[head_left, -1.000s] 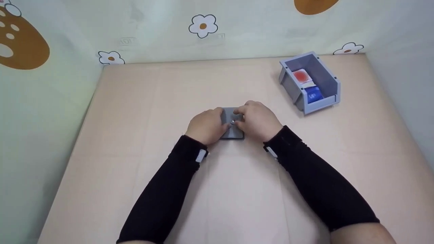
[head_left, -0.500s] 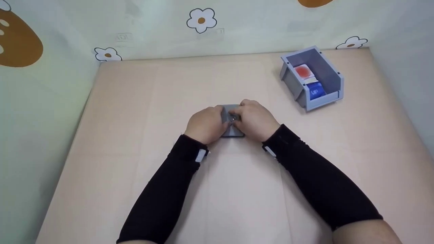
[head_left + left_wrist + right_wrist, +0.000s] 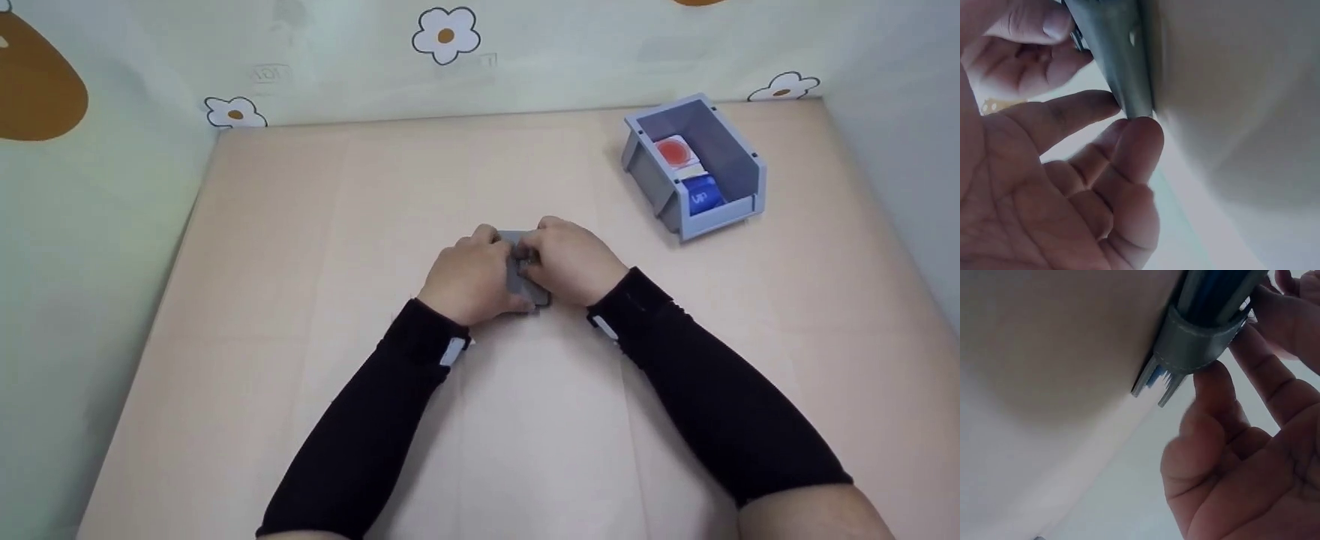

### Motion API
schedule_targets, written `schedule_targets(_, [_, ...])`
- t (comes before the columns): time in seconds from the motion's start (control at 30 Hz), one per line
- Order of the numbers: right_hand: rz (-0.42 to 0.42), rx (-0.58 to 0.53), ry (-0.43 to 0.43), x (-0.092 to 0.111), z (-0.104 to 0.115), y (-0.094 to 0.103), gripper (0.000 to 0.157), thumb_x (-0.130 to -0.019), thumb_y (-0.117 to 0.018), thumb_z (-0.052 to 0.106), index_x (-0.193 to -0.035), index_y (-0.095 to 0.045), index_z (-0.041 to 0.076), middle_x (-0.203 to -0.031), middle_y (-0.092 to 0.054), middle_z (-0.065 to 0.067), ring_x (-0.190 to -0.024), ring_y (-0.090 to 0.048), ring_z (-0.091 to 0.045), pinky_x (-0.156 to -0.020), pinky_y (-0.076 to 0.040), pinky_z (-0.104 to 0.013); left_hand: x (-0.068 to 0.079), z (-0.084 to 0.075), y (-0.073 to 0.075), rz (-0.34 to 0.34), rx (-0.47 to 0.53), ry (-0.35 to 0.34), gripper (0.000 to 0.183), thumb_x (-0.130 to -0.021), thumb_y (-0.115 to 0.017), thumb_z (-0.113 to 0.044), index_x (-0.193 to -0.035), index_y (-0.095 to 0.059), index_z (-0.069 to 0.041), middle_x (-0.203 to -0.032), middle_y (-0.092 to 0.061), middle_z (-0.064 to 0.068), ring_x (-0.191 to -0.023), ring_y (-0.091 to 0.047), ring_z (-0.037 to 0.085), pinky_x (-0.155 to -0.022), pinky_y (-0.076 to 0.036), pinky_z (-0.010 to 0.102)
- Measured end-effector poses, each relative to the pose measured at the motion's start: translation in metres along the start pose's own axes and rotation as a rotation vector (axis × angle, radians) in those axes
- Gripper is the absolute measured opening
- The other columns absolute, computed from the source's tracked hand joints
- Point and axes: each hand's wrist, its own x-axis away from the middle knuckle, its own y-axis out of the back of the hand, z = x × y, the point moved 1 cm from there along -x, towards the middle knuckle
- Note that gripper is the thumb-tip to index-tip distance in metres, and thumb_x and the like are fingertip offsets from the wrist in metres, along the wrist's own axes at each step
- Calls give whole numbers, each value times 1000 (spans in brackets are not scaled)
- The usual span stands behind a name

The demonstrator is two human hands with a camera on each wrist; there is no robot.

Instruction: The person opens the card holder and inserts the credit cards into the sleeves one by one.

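Observation:
A small grey card wallet [image 3: 517, 236] lies between both hands near the middle of the table, partly covered by them. My left hand [image 3: 469, 274] grips its left side, thumb at the near edge and fingers at the far edge. My right hand [image 3: 576, 259] pinches with thumb and forefinger near a metal snap [image 3: 1077, 39] on the wallet's face. In the right wrist view, a stitched grey strap [image 3: 1196, 343] wraps round the wallet's side, and blue shows between the layers. The fingers hide whether the snap is fastened.
At the back right of the beige table [image 3: 337, 202] stands a grey-blue plastic bin [image 3: 724, 217]. Inside lie a white packet with a red circle [image 3: 673, 151] and a blue item [image 3: 703, 196]. A pale wall [image 3: 337, 60] with printed flowers rises behind the table.
The left hand has shifted right over the wallet, its thumb now at the near edge. The right fingers have closed in over the snap. The head view has tilted slightly.

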Motion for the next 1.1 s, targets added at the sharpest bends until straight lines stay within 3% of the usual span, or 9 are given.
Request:
schedule_targets(0.1, [11, -26, -3, 0, -1, 0, 10, -93, -71, 12, -101, -71, 5, -96, -64, -12, -87, -58, -26, -78, -52, -40, 0, -6, -3, -21, -35, -28, 89, -74, -89, -63, -140, -65, -8, -137, -60, 12, -114, -67, 36, -95, -56, 54])
schedule_targets(0.2, [9, -60, -11, 1, -1, -1, 5, -93, -67, 11, -93, -65, 6, -92, -60, -10, -85, -55, -25, -74, -49, -38, -1, -9, -5, -48, -73, -48, 85, -75, -87, -63, -136, -68, -7, -131, -64, 11, -108, -68, 35, -90, -57, 53])
schedule_targets(0.53, [11, -72, -51, 3, -6, -1, 10, -90, -65, 9, -83, -58, 11, -87, -57, -5, -80, -53, -24, -72, -45, -35, -2, -17, -6, -79, -125, -109, 75, -83, -79, -66, -128, -72, -6, -121, -69, 12, -100, -68, 35, -88, -57, 51])
schedule_targets(0.77, [35, -92, -13, 4, -10, 2, 4, -90, -67, 10, -93, -64, 11, -94, -63, -6, -88, -57, -24, -81, -49, -38, -2, -18, -7, -80, -132, -116, 73, -84, -77, -67, -126, -74, -7, -124, -69, 12, -103, -68, 34, -91, -57, 52])
schedule_targets(1.0, [34, -71, 7, 1, -9, 1, 14, -95, -69, 14, -84, -61, 10, -87, -58, -5, -83, -55, -24, -76, -47, -36, 0, -14, -6, -64, -126, -115, 66, -86, -79, -61, -122, -75, -6, -119, -69, 13, -103, -67, 33, -93, -57, 50])
schedule_targets(1.1, [32, -62, -19, 0, -10, 2, 18, -91, -66, 10, -77, -55, 11, -81, -53, -4, -77, -52, -23, -70, -43, -35, 1, -13, -6, -61, -125, -112, 67, -87, -78, -60, -122, -74, -3, -120, -69, 14, -105, -67, 34, -95, -56, 50])
